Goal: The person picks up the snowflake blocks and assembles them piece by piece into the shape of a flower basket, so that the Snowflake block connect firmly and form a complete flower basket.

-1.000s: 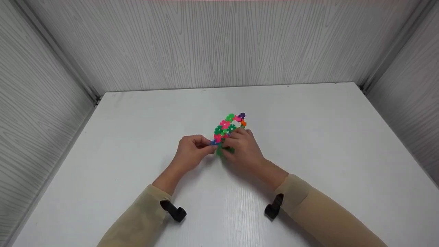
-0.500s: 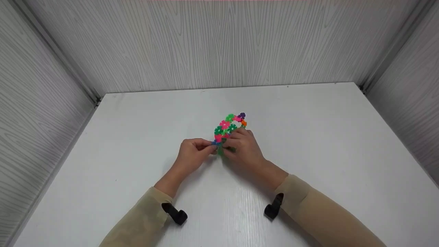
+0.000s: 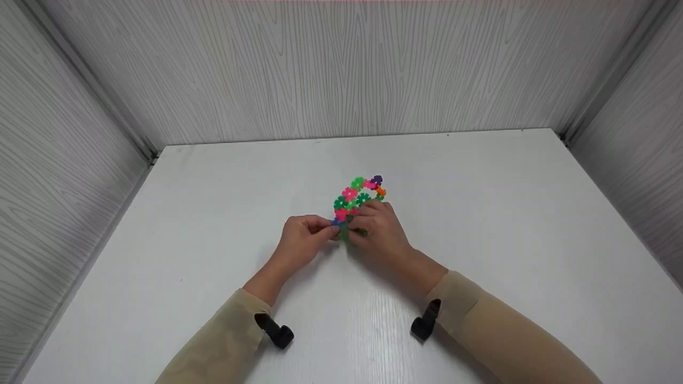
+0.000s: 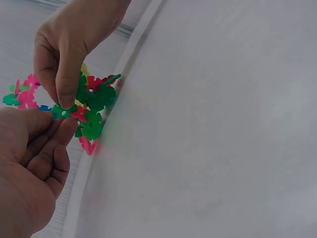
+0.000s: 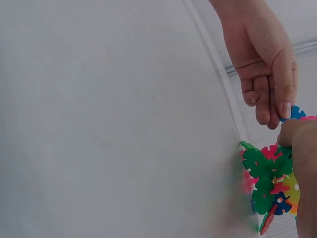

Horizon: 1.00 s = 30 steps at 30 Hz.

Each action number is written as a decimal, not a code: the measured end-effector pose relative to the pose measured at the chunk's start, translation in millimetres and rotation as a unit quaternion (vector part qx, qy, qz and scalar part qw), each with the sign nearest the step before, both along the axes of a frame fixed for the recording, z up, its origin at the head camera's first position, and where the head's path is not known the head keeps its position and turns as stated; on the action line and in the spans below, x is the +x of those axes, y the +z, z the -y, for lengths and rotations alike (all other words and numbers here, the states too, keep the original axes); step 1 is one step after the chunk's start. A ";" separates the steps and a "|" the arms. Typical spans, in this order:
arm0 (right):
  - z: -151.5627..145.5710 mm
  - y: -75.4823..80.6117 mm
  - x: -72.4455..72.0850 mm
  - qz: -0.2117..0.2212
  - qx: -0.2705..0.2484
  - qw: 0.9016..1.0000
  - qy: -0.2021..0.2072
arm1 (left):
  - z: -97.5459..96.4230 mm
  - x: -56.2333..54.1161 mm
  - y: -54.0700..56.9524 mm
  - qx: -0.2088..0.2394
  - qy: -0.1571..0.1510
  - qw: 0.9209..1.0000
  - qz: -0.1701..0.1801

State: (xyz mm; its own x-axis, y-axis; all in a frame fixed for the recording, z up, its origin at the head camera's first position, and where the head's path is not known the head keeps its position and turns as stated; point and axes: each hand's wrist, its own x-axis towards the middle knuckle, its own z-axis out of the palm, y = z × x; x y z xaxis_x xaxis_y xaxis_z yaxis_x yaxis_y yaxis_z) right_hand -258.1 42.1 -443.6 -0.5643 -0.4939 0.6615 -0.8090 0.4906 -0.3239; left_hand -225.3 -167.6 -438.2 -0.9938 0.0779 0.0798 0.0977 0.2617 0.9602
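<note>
Interlocking snowflake discs in pink, green, purple and orange form a joined structure (image 3: 349, 193) between my two hands, above the white table. My left hand (image 3: 303, 241) pinches a blue snowflake disc (image 5: 297, 112) at its near left edge, between thumb and fingers. From the other side my right hand (image 3: 380, 230) grips the structure; in the left wrist view its thumb presses a green disc (image 4: 64, 112) right by the left fingertips. Further green discs (image 5: 262, 196) cluster below that hand, with yellow, red and dark blue ones among them. The right fingers hide part of the structure.
The white tabletop (image 3: 213, 192) spreads around both hands. A grey wood-grain panel (image 3: 341, 69) rises behind it, with side panels at left and right. Each sleeve cuff carries a black strap mount (image 3: 277, 332).
My left hand and forearm have shifted slightly to the right, staying on the blue disc. The structure has edged a little to the right; my right hand stays nearly in place.
</note>
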 end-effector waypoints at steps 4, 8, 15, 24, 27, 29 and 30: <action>0.1 -0.2 -0.6 0.009 -0.002 1.000 0.006 | -1.7 -0.4 -0.4 0.004 0.002 1.000 0.003; 0.4 -1.2 -1.8 0.007 -0.001 1.000 0.010 | -3.6 -0.5 -0.7 0.001 0.009 1.000 0.000; -0.5 -1.7 -2.7 -0.004 -0.010 1.000 0.013 | -8.0 0.4 -1.0 -0.018 0.009 0.999 -0.028; -2.5 0.7 -0.2 0.024 0.017 0.999 -0.020 | -11.5 1.7 -0.6 -0.008 0.018 1.000 -0.024; -2.5 1.0 -1.8 0.022 0.016 0.999 -0.017 | -12.9 0.9 -1.0 -0.015 0.017 0.999 -0.026; -2.6 0.9 -2.9 0.019 0.010 1.000 -0.011 | -13.5 0.3 -1.3 -0.019 0.014 0.999 -0.028; -2.6 0.8 -3.4 0.016 0.009 1.000 -0.009 | -13.7 -0.1 -1.4 -0.022 0.012 0.999 -0.031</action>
State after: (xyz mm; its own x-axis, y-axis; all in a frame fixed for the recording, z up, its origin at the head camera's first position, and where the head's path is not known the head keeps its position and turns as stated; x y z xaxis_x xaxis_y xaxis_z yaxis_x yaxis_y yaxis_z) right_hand -261.6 44.7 -442.8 -0.5948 -0.4945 0.6338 -0.7888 0.5111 -0.3415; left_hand -225.4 -154.0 -439.6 -0.9887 0.0589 0.1377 0.1492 0.3064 0.9401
